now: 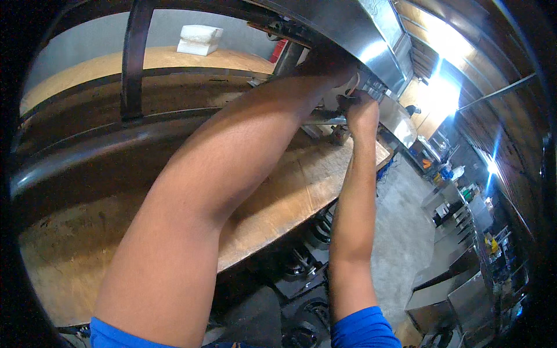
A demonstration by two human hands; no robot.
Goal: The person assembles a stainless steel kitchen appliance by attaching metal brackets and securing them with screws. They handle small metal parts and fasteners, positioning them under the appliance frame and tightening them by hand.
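Note:
Both my arms reach far forward, toward the underside of a shiny metal panel point(371, 52). My left hand point(332, 62) lies in deep shadow beneath the panel's edge, and its fingers are hidden. Just to the right and a bit nearer, my right hand point(364, 107) is closed, with its fingers curled toward a small dark thing I cannot make out. A thin pale strip point(354, 83) shows between the two hands. Below them runs the end of a dark metal rail point(328, 121), above a worn wooden tabletop point(278, 211).
A dark upright post point(134, 64) stands at the left. Behind it, a white block point(200, 40) rests on a wooden shelf point(104, 62). Black round-based parts point(299, 261) sit below the tabletop's edge. Grey floor point(400, 214) and a cluttered workbench point(484, 243) lie to the right.

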